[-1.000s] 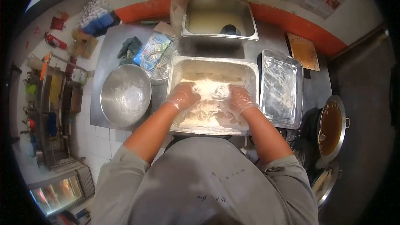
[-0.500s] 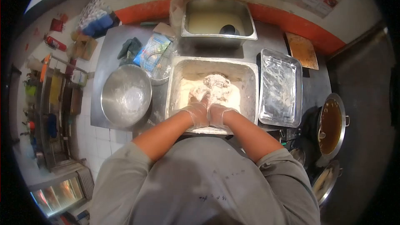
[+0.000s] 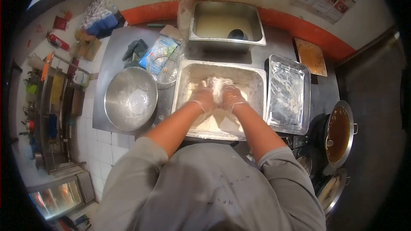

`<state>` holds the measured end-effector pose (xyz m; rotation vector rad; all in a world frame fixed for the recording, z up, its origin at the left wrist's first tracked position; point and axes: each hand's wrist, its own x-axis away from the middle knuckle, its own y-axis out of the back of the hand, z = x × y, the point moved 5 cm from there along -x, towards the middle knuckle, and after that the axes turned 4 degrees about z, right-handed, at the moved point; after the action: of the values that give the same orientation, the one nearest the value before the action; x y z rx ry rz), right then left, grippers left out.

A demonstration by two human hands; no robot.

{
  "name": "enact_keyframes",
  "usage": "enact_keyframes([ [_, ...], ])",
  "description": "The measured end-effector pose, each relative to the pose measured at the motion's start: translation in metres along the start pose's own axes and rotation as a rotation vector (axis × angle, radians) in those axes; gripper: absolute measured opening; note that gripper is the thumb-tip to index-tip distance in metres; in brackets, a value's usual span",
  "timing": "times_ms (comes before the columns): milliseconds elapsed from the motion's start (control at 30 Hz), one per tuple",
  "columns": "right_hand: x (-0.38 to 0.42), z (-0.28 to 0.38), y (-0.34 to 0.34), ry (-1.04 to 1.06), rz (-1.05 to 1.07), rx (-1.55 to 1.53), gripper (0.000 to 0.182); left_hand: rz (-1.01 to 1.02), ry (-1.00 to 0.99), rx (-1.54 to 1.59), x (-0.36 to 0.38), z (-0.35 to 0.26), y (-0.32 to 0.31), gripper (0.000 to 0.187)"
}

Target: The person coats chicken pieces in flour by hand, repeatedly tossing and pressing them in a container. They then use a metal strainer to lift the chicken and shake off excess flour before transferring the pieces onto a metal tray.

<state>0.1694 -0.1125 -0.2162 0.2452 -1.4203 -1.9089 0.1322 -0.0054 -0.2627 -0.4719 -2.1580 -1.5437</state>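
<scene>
In the deep metal pan (image 3: 262, 98), pale flour (image 3: 209, 125) covers the bottom. My left hand (image 3: 203, 96) and my right hand (image 3: 232, 96) are both inside it, in clear plastic gloves. Between them they cup a clump of flour-coated pieces (image 3: 219, 83), which look like battered meat. The fingers curl round the clump from both sides, and their tips are partly hidden in flour and slightly blurred.
A steel bowl (image 3: 130, 98) and a wire strainer (image 3: 164, 65) lie to the left. On the right stands a floured tray (image 3: 289, 96). Behind is a tub of pale liquid (image 3: 214, 25) with a dark ladle (image 3: 236, 34). Pans of brown oil (image 3: 339, 134) sit lower right.
Both hands have moved forward in the pan, away from my body, and now close round the clump from its sides. Earlier they pressed low at its near edge. The view has shifted slightly.
</scene>
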Motion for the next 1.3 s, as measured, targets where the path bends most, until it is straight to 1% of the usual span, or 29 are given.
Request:
enact_keyframes([
  [100, -0.013, -0.025, -0.033, 0.083, -0.036, 0.005, 0.047, -0.024, 0.029, 0.065, 0.014, -0.003, 0.015, 0.068],
  [167, 0.001, -0.023, -0.018, 0.0, 0.315, 0.143, 0.039, 0.183, -0.152, -0.11, 0.015, -0.004, 0.015, 0.074],
  [200, 0.005, -0.021, -0.013, -0.005, 0.319, 0.138, 0.039, 0.19, -0.155, -0.112, 0.017, -0.006, 0.011, 0.074],
  [267, 0.014, -0.034, -0.009, -0.28, 0.435, 0.406, 0.033, 0.173, 0.051, -0.263, 0.021, -0.002, 0.006, 0.06],
  [300, 0.014, -0.042, 0.004, -0.397, 0.309, 0.405, 0.037, 0.159, 0.048, -0.268, 0.008, 0.004, 0.004, 0.06],
  [333, 0.014, -0.047, 0.004, -0.399, 0.303, 0.406, 0.037, 0.136, 0.076, -0.262, -0.01, 0.018, -0.005, 0.062],
  [400, 0.009, -0.054, -0.013, -0.247, 0.226, 0.241, 0.039, 0.117, 0.108, -0.252, -0.018, 0.025, -0.008, 0.065],
  [433, 0.007, -0.055, -0.034, -0.247, 0.233, 0.237, 0.039, 0.147, 0.004, -0.284, -0.008, 0.015, -0.007, 0.066],
  [467, 0.001, -0.047, -0.063, -0.14, 0.298, 0.249, 0.043, 0.175, -0.102, -0.316, 0.007, 0.002, -0.002, 0.067],
  [500, -0.002, -0.033, -0.081, -0.032, 0.357, 0.264, 0.049, 0.203, -0.148, -0.459, 0.041, -0.016, 0.012, 0.083],
  [533, 0.018, 0.001, -0.05, -0.181, 0.428, 0.271, 0.048, 0.195, -0.148, -0.463, 0.043, -0.022, 0.017, 0.083],
  [600, 0.026, 0.004, -0.028, -0.269, 0.461, 0.256, 0.041, 0.234, 0.072, -0.299, 0.044, -0.02, 0.019, 0.079],
  [633, 0.017, -0.008, -0.039, -0.27, 0.461, 0.252, 0.041, 0.066, 0.073, -0.221, 0.025, -0.002, 0.004, 0.058],
  [667, 0.0, -0.03, -0.051, -0.297, 0.332, 0.275, 0.034, 0.069, 0.074, -0.223, 0.021, 0.001, 0.007, 0.058],
  [700, -0.008, -0.045, -0.055, -0.325, 0.206, 0.294, 0.029, 0.129, 0.055, -0.277, 0.016, 0.002, 0.011, 0.042],
  [733, -0.011, -0.053, -0.05, -0.326, 0.199, 0.289, 0.029, 0.18, 0.035, -0.335, 0.011, 0.003, 0.016, 0.031],
  [767, -0.015, -0.059, -0.04, -0.297, 0.153, 0.355, 0.028, 0.171, 0.036, -0.345, 0.011, 0.005, 0.023, 0.031],
  [833, -0.021, -0.063, -0.019, -0.262, 0.102, 0.422, 0.027, -0.011, 0.044, -0.305, 0.013, 0.01, 0.041, 0.03],
  [867, -0.016, -0.058, -0.001, -0.234, 0.071, 0.39, 0.026, -0.094, 0.049, -0.277, 0.016, 0.012, 0.046, 0.031],
  [933, -0.005, -0.055, 0.023, -0.203, 0.049, 0.353, 0.026, -0.115, 0.011, -0.244, 0.021, 0.016, 0.058, 0.034],
  [1000, 0.007, -0.052, 0.047, -0.057, -0.206, 0.21, 0.024, -0.132, -0.027, -0.213, 0.047, 0.01, 0.078, 0.038],
  [1033, 0.012, -0.055, 0.053, -0.068, -0.273, 0.089, 0.025, -0.131, -0.034, -0.026, 0.068, 0.004, 0.101, 0.045],
  [1067, 0.019, -0.056, 0.058, -0.063, -0.272, 0.089, 0.025, -0.128, -0.039, 0.163, 0.08, 0.003, 0.111, 0.053],
  [1100, 0.027, -0.057, 0.065, -0.09, -0.277, 0.051, 0.025, -0.126, -0.049, 0.363, 0.074, 0.019, 0.105, 0.056],
  [1133, 0.033, -0.059, 0.068, -0.119, -0.286, 0.012, 0.025, -0.128, -0.046, 0.362, 0.077, 0.021, 0.105, 0.056],
  [1167, 0.043, -0.057, 0.068, -0.127, -0.354, -0.005, 0.027, -0.171, -0.09, 0.385, 0.082, 0.02, 0.106, 0.053],
  [1200, 0.049, -0.051, 0.067, -0.122, -0.355, -0.004, 0.027, -0.218, -0.135, 0.407, 0.087, 0.018, 0.107, 0.051],
  [1267, 0.061, -0.045, 0.066, -0.331, -0.289, -0.063, 0.025, -0.263, -0.108, 0.368, 0.083, 0.02, 0.098, 0.054],
  [1300, 0.06, -0.047, 0.059, -0.332, -0.288, -0.063, 0.025, -0.303, -0.081, 0.328, 0.081, 0.021, 0.091, 0.057],
])
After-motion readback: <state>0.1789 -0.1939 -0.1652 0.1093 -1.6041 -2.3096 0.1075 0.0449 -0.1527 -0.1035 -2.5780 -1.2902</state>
